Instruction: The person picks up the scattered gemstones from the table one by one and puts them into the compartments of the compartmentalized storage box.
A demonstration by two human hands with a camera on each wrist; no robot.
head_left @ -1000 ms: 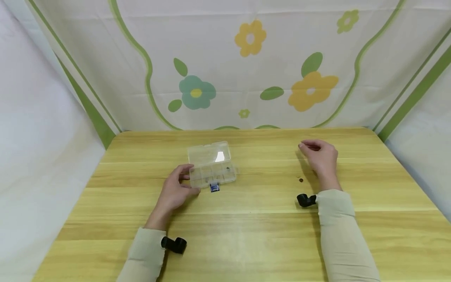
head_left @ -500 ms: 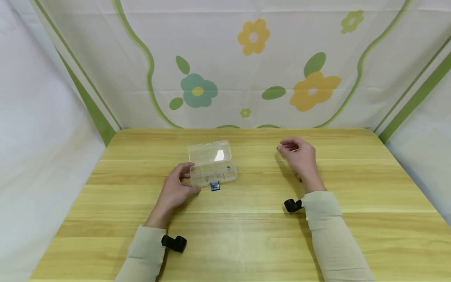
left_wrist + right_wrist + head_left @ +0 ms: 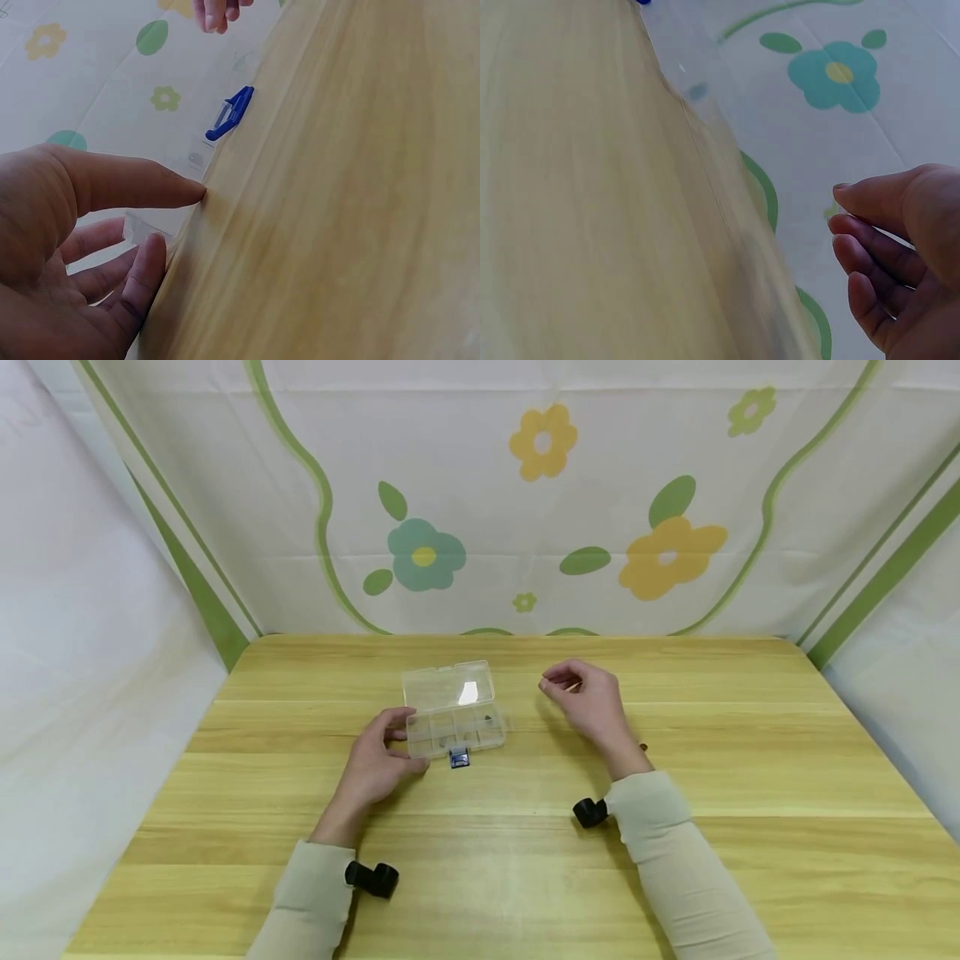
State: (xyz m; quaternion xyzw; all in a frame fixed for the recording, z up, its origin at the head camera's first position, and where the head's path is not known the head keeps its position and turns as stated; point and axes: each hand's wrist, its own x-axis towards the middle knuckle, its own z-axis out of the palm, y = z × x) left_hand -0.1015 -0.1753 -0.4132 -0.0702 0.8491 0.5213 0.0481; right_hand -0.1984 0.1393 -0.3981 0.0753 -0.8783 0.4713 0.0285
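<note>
A clear plastic compartment box (image 3: 456,732) lies on the table with its transparent lid (image 3: 448,687) raised at the back. A blue latch (image 3: 460,757) hangs at its front edge. Several small dark pieces sit in its compartments, too small to identify. My left hand (image 3: 378,756) holds the box's left end, thumb at the front and fingers at the back. To the right of the box, my right hand (image 3: 588,697) is above the table, its thumb and fingertips drawn together. At the thumb tip a small dark piece (image 3: 841,186) faintly shows; its kind is unclear.
Another small dark piece (image 3: 643,747) lies on the wooden table (image 3: 487,877) beside the right wrist, partly covered by it. A flower-print cloth (image 3: 480,510) hangs behind the table. Each cuff carries a black wrist camera (image 3: 590,812).
My right hand has travelled left across the table towards the box, its fingertips still together. The left hand and the open box have stayed in place.
</note>
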